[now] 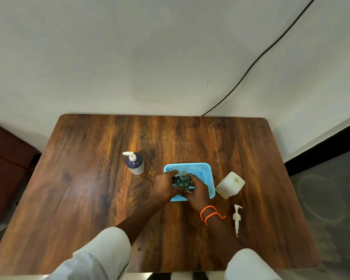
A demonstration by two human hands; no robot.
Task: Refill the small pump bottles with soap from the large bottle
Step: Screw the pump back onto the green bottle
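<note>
A small dark green pump bottle (181, 181) with a grey pump stands upright in a light blue plastic basket (205, 172) near the table's middle. My left hand (165, 184) grips the bottle from the left and my right hand (197, 191) grips it from the right and front. A dark blue pump bottle (135, 163) with a white pump stands alone to the left. The large cream soap bottle (229, 185), its neck uncapped, stands right of the basket. A loose white pump head (236, 218) with its tube lies on the table near my right wrist.
The wooden table (89, 199) stands against a white wall, with a black cable (261, 55) running down the wall behind it. Its right edge drops to a grey floor (331, 199), and a dark red seat (6, 158) stands at the left.
</note>
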